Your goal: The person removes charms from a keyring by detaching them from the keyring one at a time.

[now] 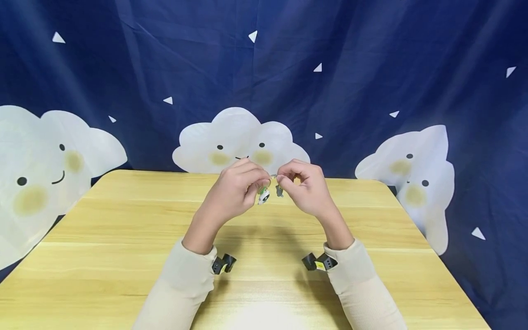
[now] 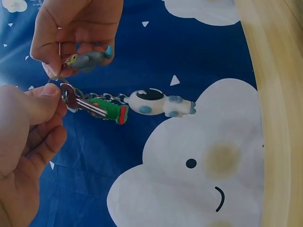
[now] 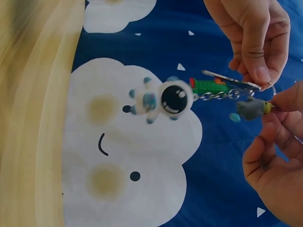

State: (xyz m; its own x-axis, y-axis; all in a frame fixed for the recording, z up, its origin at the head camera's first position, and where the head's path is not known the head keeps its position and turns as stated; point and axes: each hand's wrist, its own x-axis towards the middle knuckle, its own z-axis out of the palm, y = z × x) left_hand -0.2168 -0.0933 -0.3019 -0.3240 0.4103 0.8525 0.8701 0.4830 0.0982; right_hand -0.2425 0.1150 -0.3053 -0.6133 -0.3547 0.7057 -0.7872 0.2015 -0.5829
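Note:
Both hands are raised above the table and meet over a metal key ring [image 2: 57, 78]. My left hand [image 1: 235, 188] pinches the ring between thumb and fingertips. Off it hang a white astronaut charm [image 3: 176, 98] on a short chain, a green charm [image 2: 113, 111] with a red end, and a flat metal piece [image 2: 92, 107]. My right hand [image 1: 304, 185] pinches a small grey figure charm [image 3: 251, 109] at its yellow end, close beside the ring. That charm has a light-blue tip. Fingers hide part of the ring, so whether the grey charm is threaded on it I cannot tell.
A light wooden table [image 1: 264, 256] lies beneath the hands. Behind it hangs a dark blue cloth [image 1: 255, 68] printed with white clouds and small triangles. Each sleeved wrist carries a small black camera, such as the left wrist camera [image 1: 224, 264].

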